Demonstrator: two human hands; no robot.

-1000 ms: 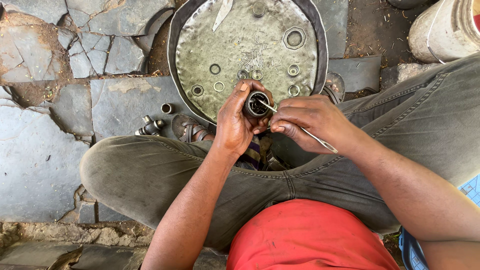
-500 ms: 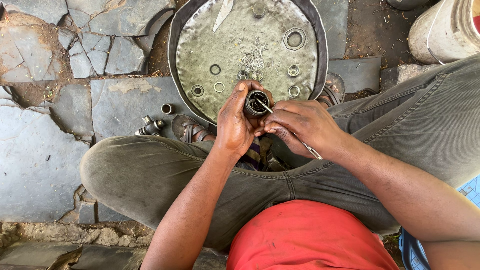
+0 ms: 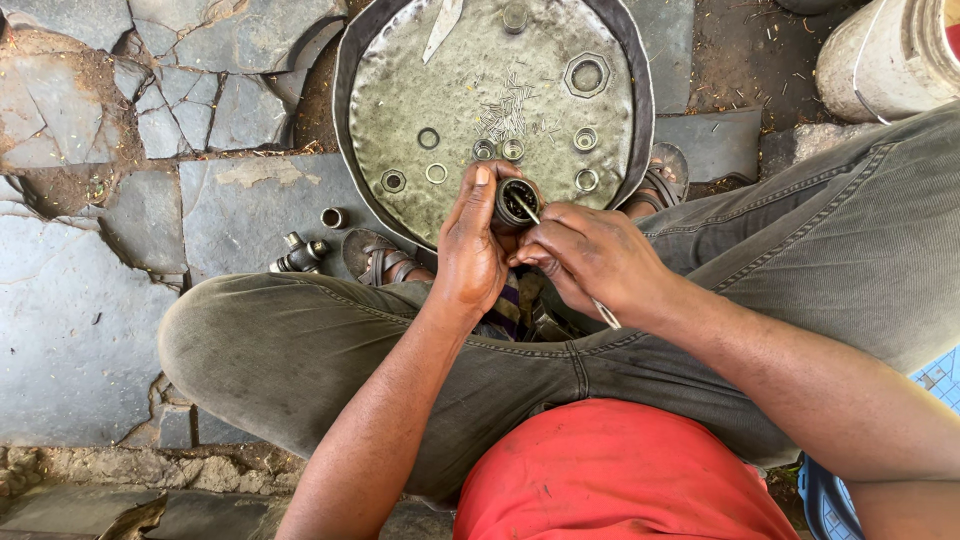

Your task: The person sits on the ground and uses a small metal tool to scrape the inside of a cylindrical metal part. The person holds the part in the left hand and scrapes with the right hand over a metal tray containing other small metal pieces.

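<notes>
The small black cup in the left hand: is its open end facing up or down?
Up: the black cup shows its open mouth, with the thin metal tool reaching in.

This was an outdoor, ground-level repair spot, a makeshift mechanic's workplace. Cracked stone paving (image 3: 90, 330) with dirt in its seams lay left of a round, dented metal tray (image 3: 400, 80) holding small rings, nuts and pins; a metal cross-shaped joint (image 3: 298, 254) sat just left of the tray, a worn pale bucket (image 3: 880, 60) to its right.

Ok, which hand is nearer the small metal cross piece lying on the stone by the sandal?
Left. The left hand holds the bearing cup closer to the cross piece; the right hand is farther over, holding a thin tool.
</notes>
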